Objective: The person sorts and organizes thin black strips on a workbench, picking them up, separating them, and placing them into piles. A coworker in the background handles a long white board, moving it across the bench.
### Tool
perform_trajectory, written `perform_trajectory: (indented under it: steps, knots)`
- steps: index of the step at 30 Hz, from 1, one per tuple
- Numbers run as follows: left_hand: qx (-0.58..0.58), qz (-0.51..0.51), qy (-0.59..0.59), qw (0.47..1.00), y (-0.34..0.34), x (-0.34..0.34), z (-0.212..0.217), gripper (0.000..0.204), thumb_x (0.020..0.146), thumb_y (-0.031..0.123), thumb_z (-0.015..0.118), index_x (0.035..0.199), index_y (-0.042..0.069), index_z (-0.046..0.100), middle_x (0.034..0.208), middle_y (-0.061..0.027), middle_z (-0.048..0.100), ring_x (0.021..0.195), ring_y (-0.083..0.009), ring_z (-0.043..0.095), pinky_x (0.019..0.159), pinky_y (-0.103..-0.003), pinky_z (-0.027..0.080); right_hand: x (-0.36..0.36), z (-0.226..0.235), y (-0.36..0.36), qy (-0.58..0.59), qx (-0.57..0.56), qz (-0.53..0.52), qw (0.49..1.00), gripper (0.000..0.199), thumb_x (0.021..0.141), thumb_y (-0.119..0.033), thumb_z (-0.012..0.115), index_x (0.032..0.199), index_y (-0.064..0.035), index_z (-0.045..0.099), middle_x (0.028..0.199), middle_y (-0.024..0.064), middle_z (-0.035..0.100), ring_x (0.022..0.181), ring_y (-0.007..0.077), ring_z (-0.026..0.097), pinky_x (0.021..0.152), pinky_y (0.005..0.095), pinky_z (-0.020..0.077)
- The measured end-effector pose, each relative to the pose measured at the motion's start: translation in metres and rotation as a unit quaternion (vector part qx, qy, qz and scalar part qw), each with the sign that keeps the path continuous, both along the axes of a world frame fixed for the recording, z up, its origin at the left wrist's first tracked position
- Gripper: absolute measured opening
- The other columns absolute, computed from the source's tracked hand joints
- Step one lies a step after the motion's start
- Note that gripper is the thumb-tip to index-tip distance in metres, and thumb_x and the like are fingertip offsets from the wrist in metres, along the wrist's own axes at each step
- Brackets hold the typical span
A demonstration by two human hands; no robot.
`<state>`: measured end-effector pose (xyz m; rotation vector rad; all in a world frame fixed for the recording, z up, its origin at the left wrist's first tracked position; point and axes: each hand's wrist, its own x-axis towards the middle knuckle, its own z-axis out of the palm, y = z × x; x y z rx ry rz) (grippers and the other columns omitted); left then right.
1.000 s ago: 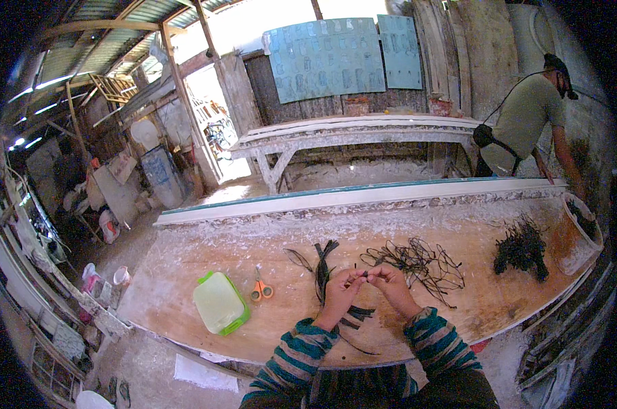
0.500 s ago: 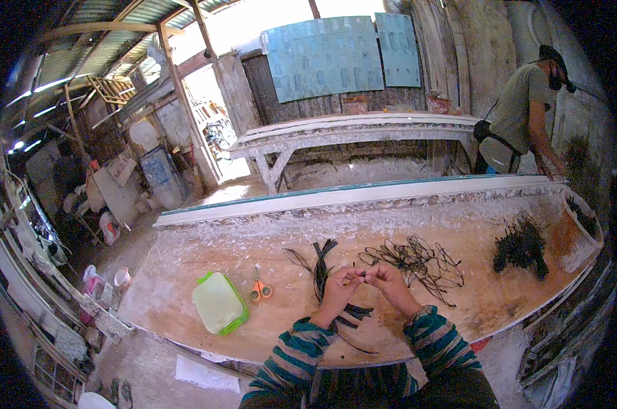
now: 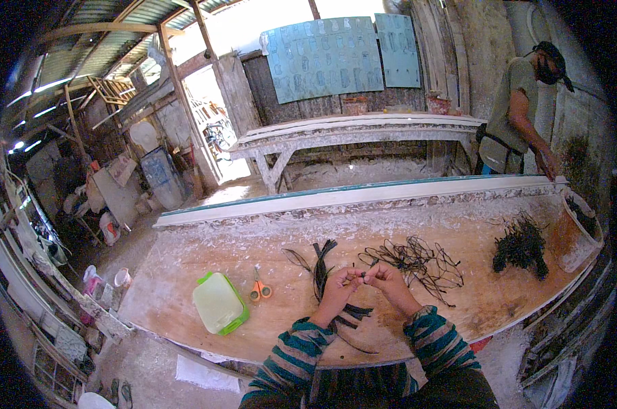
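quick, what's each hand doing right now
Left hand: closed, pinching a thin dark strand.
Right hand: closed, pinching the same strand from the other side.

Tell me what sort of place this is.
Probably a rough open-sided workshop: a long dusty plank workbench, a tin roof on timber posts, and piles of dark strips that both hands are working.

You're in a rough, open-sided workshop: a corrugated metal roof (image 3: 111, 20) on timber posts, a long dusty plywood workbench (image 3: 186, 273) before you, a second plank bench (image 3: 363, 129) behind, clutter stacked along the left wall.
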<state>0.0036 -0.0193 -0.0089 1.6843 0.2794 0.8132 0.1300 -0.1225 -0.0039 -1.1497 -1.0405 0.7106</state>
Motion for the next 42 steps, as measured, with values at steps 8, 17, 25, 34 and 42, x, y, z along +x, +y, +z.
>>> perform_trajectory:
  steps: [8, 17, 25, 34, 42]
  knots:
    - [-0.053, -0.046, -0.004, 0.998, 0.004, 0.001, -0.003, 0.016, 0.083, 0.014, 0.061, 0.094, 0.003, 0.059, 0.076, 0.0010, 0.058, 0.067, -0.0062, 0.051, 0.059, -0.020, 0.042, -0.004, 0.003, 0.002, 0.033, 0.017, 0.027, 0.999, 0.010, 0.083, -0.006, 0.058, 0.092, -0.0063, 0.056, 0.085, -0.0006, 0.060, 0.077, 0.0075, 0.055, 0.071, 0.0222, 0.0433]
    - [-0.138, -0.107, 0.004, 0.985, 0.003, -0.005, 0.006, 0.010, 0.081, 0.012, 0.063, 0.088, 0.006, 0.059, 0.079, 0.0030, 0.058, 0.070, -0.0049, 0.051, 0.063, -0.020, 0.042, -0.001, 0.000, -0.001, 0.011, -0.009, 0.015, 1.000, 0.005, 0.081, -0.007, 0.059, 0.085, -0.0070, 0.057, 0.082, -0.0012, 0.058, 0.075, 0.0077, 0.053, 0.068, 0.0216, 0.0415]
    - [-0.191, -0.234, 0.002, 0.953, 0.011, -0.005, -0.005, 0.010, 0.085, 0.016, 0.056, 0.089, 0.007, 0.057, 0.080, 0.0037, 0.056, 0.072, -0.0057, 0.050, 0.068, -0.020, 0.040, 0.000, 0.017, -0.009, 0.049, -0.020, 0.140, 0.989, 0.009, 0.082, -0.013, 0.057, 0.088, -0.0055, 0.056, 0.082, 0.0003, 0.057, 0.077, 0.0104, 0.051, 0.073, 0.0252, 0.0402]
    - [-0.239, -0.221, 0.067, 0.943, -0.003, -0.014, 0.017, 0.015, 0.089, 0.020, 0.051, 0.093, 0.006, 0.053, 0.085, 0.0021, 0.053, 0.077, -0.0075, 0.050, 0.072, -0.022, 0.041, -0.009, 0.033, -0.016, 0.155, -0.028, 0.149, 0.976, 0.015, 0.081, -0.005, 0.054, 0.095, -0.0075, 0.050, 0.077, -0.0009, 0.052, 0.073, 0.0083, 0.051, 0.066, 0.0209, 0.0406]
    - [-0.265, -0.370, 0.002, 0.890, 0.015, -0.012, -0.009, 0.015, 0.087, 0.022, 0.055, 0.092, 0.009, 0.050, 0.088, 0.0007, 0.052, 0.084, -0.0096, 0.052, 0.077, -0.025, 0.044, 0.004, 0.020, -0.015, 0.209, 0.021, 0.268, 0.940, 0.016, 0.077, -0.001, 0.050, 0.090, -0.0089, 0.043, 0.076, -0.0016, 0.046, 0.073, 0.0085, 0.050, 0.065, 0.0222, 0.0406]
